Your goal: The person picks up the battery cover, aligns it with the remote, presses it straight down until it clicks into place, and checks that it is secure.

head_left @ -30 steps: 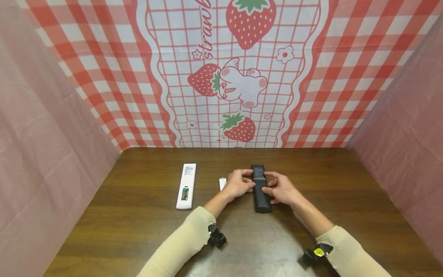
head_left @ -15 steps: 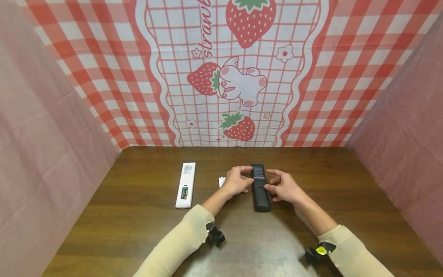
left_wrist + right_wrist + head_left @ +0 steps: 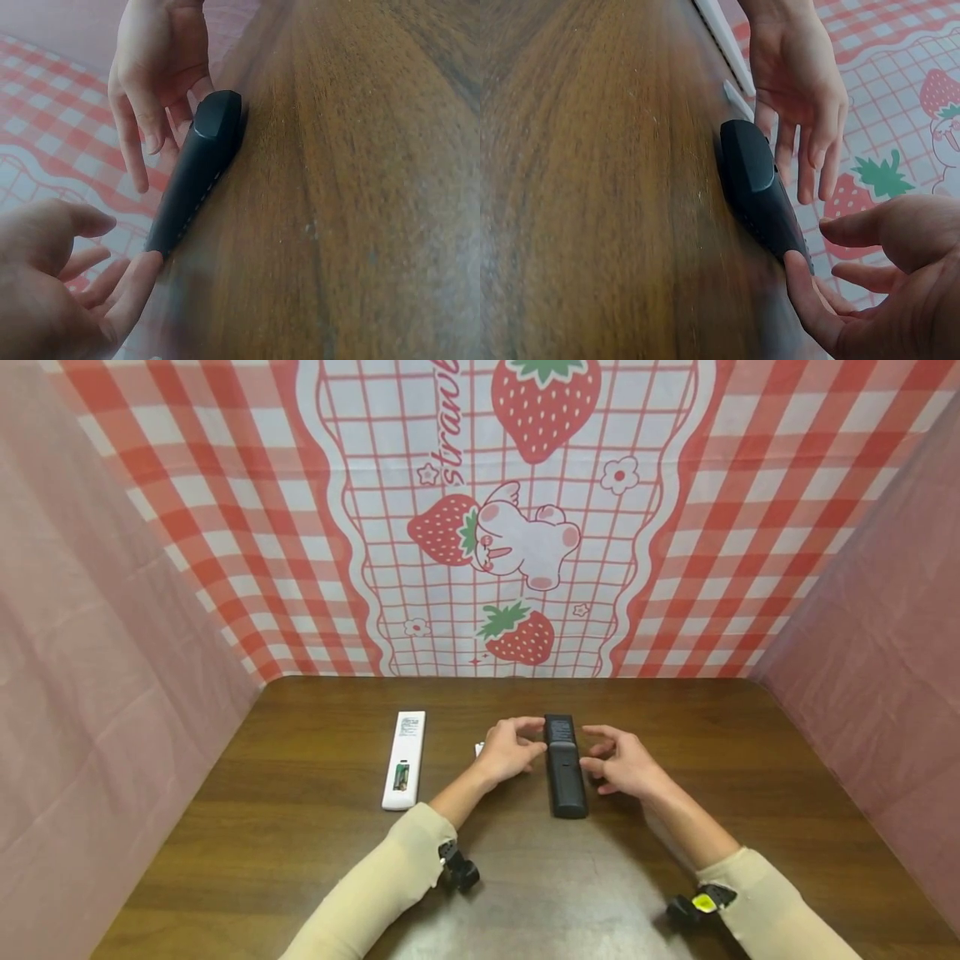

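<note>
A black remote control [image 3: 567,781] lies back side up on the table, its cover in place. At its left edge is my left hand [image 3: 510,750], fingers spread and loosely bent. One fingertip sits right by the remote's far end, perhaps touching; I cannot tell. My right hand [image 3: 621,764] is at the other side, a small gap between its fingers and the remote in the head view. Neither hand grips anything. A white remote control [image 3: 408,739] lies to the left with its battery compartment [image 3: 402,776] uncovered. A small white piece [image 3: 479,749] is mostly hidden behind my left hand.
The brown wooden table [image 3: 300,843] ends at a checked strawberry-print cloth [image 3: 517,635] at the back. Pink cloth walls [image 3: 112,652] stand on both sides. A black camera is strapped to each sleeve.
Both hands have drawn back from the black remote control, the left one leftward and the right one rightward. The remote stays in place, and more of its back shows.
</note>
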{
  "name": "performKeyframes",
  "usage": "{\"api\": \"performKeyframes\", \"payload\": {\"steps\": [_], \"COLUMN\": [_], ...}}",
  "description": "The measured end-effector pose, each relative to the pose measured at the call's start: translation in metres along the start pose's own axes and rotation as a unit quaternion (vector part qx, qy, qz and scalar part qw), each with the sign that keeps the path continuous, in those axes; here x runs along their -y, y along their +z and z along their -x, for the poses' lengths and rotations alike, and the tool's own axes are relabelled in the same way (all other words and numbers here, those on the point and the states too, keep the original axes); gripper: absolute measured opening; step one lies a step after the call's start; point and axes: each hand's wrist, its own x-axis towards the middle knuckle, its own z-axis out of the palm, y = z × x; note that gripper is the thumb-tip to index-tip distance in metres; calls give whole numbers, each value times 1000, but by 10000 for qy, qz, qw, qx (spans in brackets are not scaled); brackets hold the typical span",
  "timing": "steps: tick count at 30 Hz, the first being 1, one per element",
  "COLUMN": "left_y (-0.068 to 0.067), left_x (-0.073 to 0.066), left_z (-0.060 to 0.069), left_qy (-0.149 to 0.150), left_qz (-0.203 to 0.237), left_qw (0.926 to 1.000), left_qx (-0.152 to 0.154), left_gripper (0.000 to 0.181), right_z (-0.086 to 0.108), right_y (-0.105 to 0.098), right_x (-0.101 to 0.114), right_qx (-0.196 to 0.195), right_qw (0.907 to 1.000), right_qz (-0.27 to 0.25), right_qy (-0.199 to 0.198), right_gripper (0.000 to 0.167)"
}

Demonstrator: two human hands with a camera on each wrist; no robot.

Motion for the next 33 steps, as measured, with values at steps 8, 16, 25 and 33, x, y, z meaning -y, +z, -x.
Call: {"api": "performKeyframes", "payload": {"steps": [8, 16, 25, 33], "left_y": [-4, -9, -18, -27], "left_x": [0, 0, -4, -4], "left_z": [3, 5, 9, 11], "left_qy": [33, 100, 144, 163], "left_qz": [-68, 64, 17, -30], "left_qw": [10000, 9999, 9999, 9998], "left_qx": [-23, 21, -20, -94], "left_gripper": [47, 47, 48, 48], "right_z": [1, 1, 0, -3], "right_y": [-4, -6, -8, -9], "right_x": [-3, 1, 7, 12], "right_qx": [-5, -54, -34, -61], "right_qw": [10000, 9998, 9997, 9997], "right_qz": [55, 27, -129, -81], "right_qy": [-28, -195, -182, -226], "right_gripper": [66, 66, 65, 65]}}
